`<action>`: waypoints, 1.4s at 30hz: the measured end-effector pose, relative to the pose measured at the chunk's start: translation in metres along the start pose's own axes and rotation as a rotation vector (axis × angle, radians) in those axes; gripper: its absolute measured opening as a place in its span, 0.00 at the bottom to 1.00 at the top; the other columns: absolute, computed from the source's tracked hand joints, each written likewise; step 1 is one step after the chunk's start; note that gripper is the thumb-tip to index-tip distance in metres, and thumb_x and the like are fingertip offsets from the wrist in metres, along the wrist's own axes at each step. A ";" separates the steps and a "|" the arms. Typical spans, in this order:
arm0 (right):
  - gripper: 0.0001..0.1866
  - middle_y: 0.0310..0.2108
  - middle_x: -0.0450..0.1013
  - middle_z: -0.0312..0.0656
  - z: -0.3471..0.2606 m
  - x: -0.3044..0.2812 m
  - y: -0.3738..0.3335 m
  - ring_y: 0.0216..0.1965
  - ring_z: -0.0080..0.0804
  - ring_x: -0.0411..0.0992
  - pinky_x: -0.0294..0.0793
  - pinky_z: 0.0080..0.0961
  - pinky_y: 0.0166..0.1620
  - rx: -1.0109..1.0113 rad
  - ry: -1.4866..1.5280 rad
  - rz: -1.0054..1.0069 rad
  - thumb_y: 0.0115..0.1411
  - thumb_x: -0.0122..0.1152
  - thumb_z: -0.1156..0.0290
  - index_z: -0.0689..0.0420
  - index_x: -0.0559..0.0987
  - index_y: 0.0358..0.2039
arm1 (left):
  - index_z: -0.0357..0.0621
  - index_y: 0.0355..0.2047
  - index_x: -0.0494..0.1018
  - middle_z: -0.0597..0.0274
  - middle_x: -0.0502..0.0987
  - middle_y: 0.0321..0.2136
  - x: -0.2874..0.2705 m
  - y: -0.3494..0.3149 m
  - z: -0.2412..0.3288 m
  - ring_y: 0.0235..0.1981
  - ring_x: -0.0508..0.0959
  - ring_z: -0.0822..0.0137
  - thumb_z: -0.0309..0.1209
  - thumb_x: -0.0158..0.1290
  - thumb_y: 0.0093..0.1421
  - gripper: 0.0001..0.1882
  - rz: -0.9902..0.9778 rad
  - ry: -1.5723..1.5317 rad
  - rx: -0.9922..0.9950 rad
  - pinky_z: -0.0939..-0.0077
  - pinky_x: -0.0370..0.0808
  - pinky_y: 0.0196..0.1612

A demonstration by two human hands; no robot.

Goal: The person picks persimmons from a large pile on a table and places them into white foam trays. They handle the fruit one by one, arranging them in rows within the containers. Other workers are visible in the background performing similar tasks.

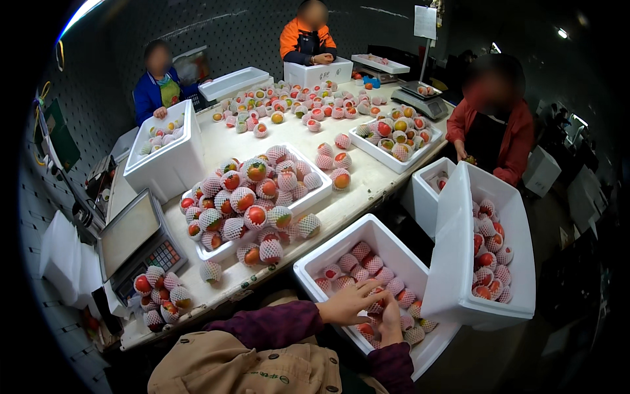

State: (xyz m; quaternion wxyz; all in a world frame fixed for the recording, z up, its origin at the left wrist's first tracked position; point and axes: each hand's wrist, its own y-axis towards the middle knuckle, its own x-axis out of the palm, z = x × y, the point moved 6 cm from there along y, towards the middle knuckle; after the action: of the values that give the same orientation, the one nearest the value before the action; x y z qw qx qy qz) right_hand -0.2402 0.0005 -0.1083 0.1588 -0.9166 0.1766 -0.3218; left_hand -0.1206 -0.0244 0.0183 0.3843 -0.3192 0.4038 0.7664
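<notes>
Over a white foam box (pixel 338 243) at the table's front edge, both my hands meet on a round red fruit (pixel 376 306) in a foam net. My left hand (pixel 348 303) reaches in from the left, its fingers laid across the fruit's top. From below and to the right, my right hand (pixel 390 322) cups the same fruit, its fingers pointing up; part of its grip is hidden. Beneath them in the box lie several netted fruits (pixel 372 263), mostly red, in pink and white foam nets.
A foam lid or tray (pixel 256 217) heaped with netted fruit lies on the table (pixel 341 213). Scales (pixel 134 240) stand at left. Another fruit-filled box (pixel 518 289) stands tilted at right. Three people (pixel 508 141) are around the table, among foam boxes and loose fruit.
</notes>
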 end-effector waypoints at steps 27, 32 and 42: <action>0.14 0.28 0.74 0.37 -0.011 0.018 -0.014 0.25 0.27 0.73 0.67 0.19 0.24 0.032 -0.295 -0.063 0.63 0.45 0.56 0.53 0.71 0.37 | 0.37 0.53 0.60 0.46 0.69 0.44 0.029 -0.016 -0.071 0.44 0.71 0.60 0.44 0.52 0.57 0.31 0.246 -0.481 -0.610 0.71 0.66 0.47; 0.12 0.31 0.74 0.37 -0.011 0.018 -0.013 0.28 0.25 0.74 0.69 0.17 0.25 -0.032 -0.381 -0.016 0.64 0.46 0.59 0.54 0.71 0.38 | 0.36 0.54 0.59 0.47 0.70 0.41 0.030 -0.017 -0.069 0.39 0.72 0.62 0.45 0.52 0.57 0.31 0.218 -0.502 -0.658 0.73 0.69 0.42; 0.13 0.28 0.75 0.39 -0.011 0.019 -0.013 0.29 0.28 0.75 0.70 0.19 0.25 -0.029 -0.250 -0.062 0.63 0.46 0.58 0.55 0.71 0.36 | 0.38 0.55 0.59 0.47 0.71 0.40 0.030 -0.015 -0.066 0.37 0.73 0.61 0.44 0.53 0.56 0.32 0.135 -0.528 -0.663 0.71 0.70 0.39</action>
State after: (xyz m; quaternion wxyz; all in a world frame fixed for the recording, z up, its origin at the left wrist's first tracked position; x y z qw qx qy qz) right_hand -0.2304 0.0018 -0.0842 0.1562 -0.9568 0.1315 -0.2071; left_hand -0.1111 -0.0656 -0.0424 0.3001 -0.1915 0.0433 0.9335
